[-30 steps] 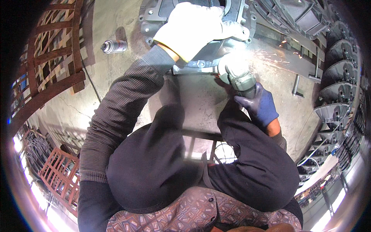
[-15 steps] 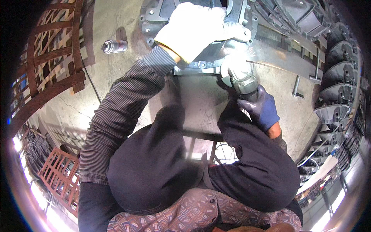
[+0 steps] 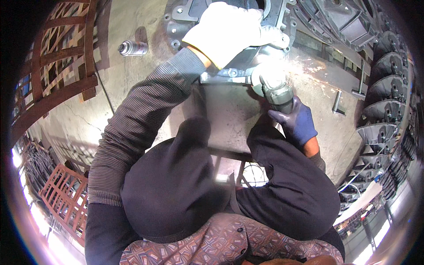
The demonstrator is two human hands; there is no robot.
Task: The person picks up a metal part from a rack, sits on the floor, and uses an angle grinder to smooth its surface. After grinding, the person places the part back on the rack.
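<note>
My right hand (image 3: 298,123), in a blue glove, is closed around the body of an angle grinder (image 3: 281,96). The grinder's disc meets the lower right edge of a grey metal casting (image 3: 233,73), and bright glare hides the exact contact. Orange sparks (image 3: 316,70) fly off to the right. My left hand (image 3: 227,35), in a white glove washed out by light, lies over the casting with its fingers bent round a part of it. The casting has bolt holes along its flange and a round opening near the top.
A spray can (image 3: 132,48) lies on the concrete floor at left, beside rusty brown metal racks (image 3: 66,57). To the right are a T-shaped metal bar (image 3: 338,104), another large casting (image 3: 349,22) and a row of similar castings (image 3: 388,95).
The spark stream has grown and reaches farther right. The grinder and both hands hold nearly the same place on the casting; the whole view has shifted slightly.
</note>
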